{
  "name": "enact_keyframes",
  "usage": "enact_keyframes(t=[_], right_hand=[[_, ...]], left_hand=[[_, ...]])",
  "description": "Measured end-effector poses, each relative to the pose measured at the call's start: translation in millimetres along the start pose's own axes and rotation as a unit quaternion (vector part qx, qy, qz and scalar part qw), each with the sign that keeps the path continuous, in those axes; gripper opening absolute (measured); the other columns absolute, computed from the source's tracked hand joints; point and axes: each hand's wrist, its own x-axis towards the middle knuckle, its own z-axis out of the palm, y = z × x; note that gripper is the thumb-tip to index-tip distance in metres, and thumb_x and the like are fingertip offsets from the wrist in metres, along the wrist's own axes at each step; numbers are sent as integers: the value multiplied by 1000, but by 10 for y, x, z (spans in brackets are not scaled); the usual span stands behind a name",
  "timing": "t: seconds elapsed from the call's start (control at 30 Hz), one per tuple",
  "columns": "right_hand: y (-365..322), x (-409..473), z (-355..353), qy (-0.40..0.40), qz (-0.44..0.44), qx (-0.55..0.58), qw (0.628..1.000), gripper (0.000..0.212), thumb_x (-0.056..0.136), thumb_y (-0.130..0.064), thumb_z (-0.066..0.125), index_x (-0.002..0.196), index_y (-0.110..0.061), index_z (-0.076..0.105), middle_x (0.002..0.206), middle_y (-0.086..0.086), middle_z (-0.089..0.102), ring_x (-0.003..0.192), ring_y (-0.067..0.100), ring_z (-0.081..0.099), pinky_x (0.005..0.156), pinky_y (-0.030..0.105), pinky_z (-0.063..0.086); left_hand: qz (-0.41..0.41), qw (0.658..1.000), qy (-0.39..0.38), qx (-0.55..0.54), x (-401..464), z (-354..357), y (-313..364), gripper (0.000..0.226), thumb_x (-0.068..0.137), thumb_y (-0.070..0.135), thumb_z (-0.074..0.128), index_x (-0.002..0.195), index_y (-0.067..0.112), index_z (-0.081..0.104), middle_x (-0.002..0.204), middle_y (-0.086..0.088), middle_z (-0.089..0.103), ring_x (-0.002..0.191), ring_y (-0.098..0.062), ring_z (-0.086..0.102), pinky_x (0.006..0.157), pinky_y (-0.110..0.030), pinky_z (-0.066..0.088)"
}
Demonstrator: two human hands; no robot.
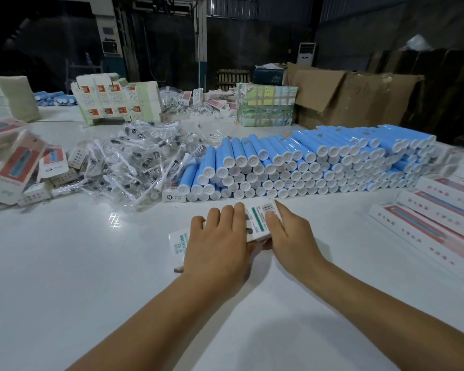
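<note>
Lower ctr of frame, on white table [91, 263]: carton box [259, 219] lies flat. L hand [220, 245] presses on top, fingers straight, unclenched. R hand [287, 234] grasps box's R end. Blue tubes [306, 145] stacked just behind.

- Left forearm [145, 322] enters bare from the lower left of the frame and runs up toward the centre, wrist straight.
- Left hand [220, 242] lies palm down at the centre of the frame, its fingers [227, 214] straight, close together and pointing away, pressing flat on a carton [257, 223].
- Right forearm [386, 298] comes in bare from the lower right edge, angled up and leftward.
- Right hand [289, 234] sits just right of the left hand, almost touching it, knuckles raised; its fingers bend over the carton's far right part and its thumb [266, 246] tucks against the near end, pinching it.
</note>
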Motion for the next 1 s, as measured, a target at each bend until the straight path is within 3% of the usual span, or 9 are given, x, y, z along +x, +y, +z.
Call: enact_keyframes(t=[0.1, 0.27, 0.4, 0.57, 0.7, 0.83, 0.93, 1.0], right_hand=[[-89, 32, -11, -19, 139, 266, 954, 33, 102, -25, 38, 92, -13, 67, 84, 6, 73, 81, 21, 71, 72, 39, 60], [-127, 78, -100, -74, 180, 416, 888, 31, 98, -22, 42, 96, -7, 69, 95, 15, 73, 88, 26, 71, 75, 41, 59], [-104, 83, -90, -70, 187, 419, 886, 27, 98, -12, 42, 96, -9, 69, 93, 14, 73, 87, 25, 70, 76, 44, 58], [-69, 94, -93, -62, 170, 391, 902, 34, 100, -13, 38, 93, -14, 72, 95, 13, 73, 89, 26, 70, 77, 49, 56], [-64, 80, -70, -48, 152, 353, 922, 31, 100, -12, 39, 99, -22, 68, 90, 8, 74, 84, 23, 71, 61, 41, 58], [-81, 48, -40, -17, 126, 319, 939, 29, 100, -15, 40, 105, -30, 65, 86, 0, 75, 80, 16, 72, 56, 35, 57], [-96, 1, -8, -6, 110, 289, 951, 24, 100, -22, 44, 108, -25, 66, 86, -1, 74, 82, 13, 71, 65, 35, 59], [-103, -49, 26, -7, 71, 180, 981, 30, 99, -20, 47, 128, -26, 55, 97, -6, 71, 87, 8, 68, 76, 28, 58]], left_hand=[[-7, 1000, -3, 1, 1, -11, -10, 64, 81, 52, 57, 124, 4, 56, 103, -7, 62, 85, -28, 56, 70, -42, 45], [-7, 1000, 11, -9, -21, -29, -32, 64, 76, 47, 67, 121, 4, 57, 100, -6, 62, 83, -28, 56, 69, -41, 44], [-2, 1000, 16, -13, -30, -30, -43, 65, 75, 45, 70, 122, 2, 58, 101, -7, 62, 82, -29, 57, 69, -42, 44], [-3, 1000, 11, -13, -27, -23, -51, 66, 77, 47, 68, 124, 3, 55, 104, -7, 62, 85, -29, 56, 70, -42, 44], [-6, 1000, -9, -9, -25, -18, -49, 68, 81, 53, 63, 128, 5, 53, 108, -5, 61, 89, -28, 55, 74, -42, 44], [0, 1000, -20, -10, -24, -30, -52, 68, 78, 49, 64, 129, 6, 52, 109, -5, 60, 90, -28, 54, 75, -42, 44], [6, 1000, -25, -9, -23, -32, -52, 70, 79, 49, 65, 132, 7, 49, 111, -5, 59, 92, -27, 52, 77, -41, 42], [12, 999, -32, -5, -22, -26, -53, 71, 83, 53, 59, 136, 7, 45, 115, -5, 57, 95, -27, 51, 80, -41, 40]])
